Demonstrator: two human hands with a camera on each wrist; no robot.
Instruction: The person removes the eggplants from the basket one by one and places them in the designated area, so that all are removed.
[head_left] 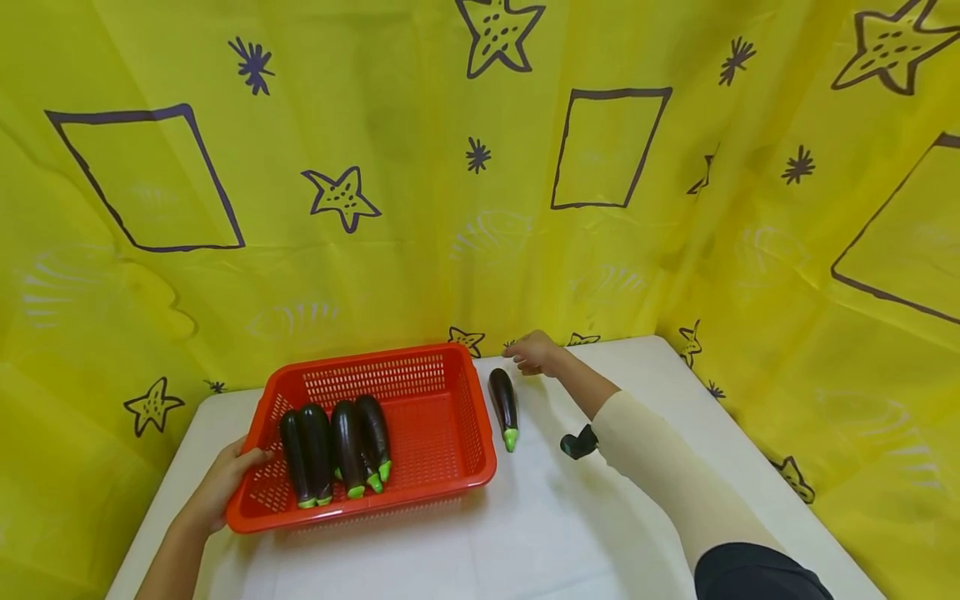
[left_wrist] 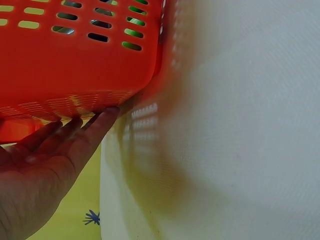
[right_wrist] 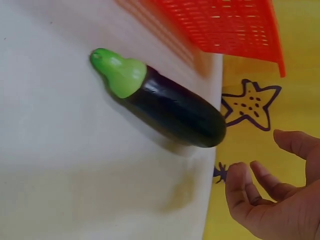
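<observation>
My left hand (head_left: 219, 486) grips the left end of a red plastic basket (head_left: 480, 433), thumb over the rim. In the left wrist view, that hand's fingers (left_wrist: 102, 125) reach beneath the perforated basket (left_wrist: 75, 65), which seems lifted off the table at this end. Several dark eggplants (head_left: 347, 446) with green stem ends lie side by side in the basket's left half. One more eggplant (head_left: 504, 404) lies on the table just right of the basket. Beyond its rounded end my right hand (head_left: 536, 353) hovers with loosely bent fingers, holding nothing; the right wrist view shows a gap between hand and eggplant (right_wrist: 175, 107).
A white-covered table (head_left: 570, 533) lies under everything. Behind it and along the sides hangs a yellow curtain (head_left: 420, 275) with drawn stars and frames, close to the table's back edge. A small dark device (head_left: 579, 442) sits at the right wrist.
</observation>
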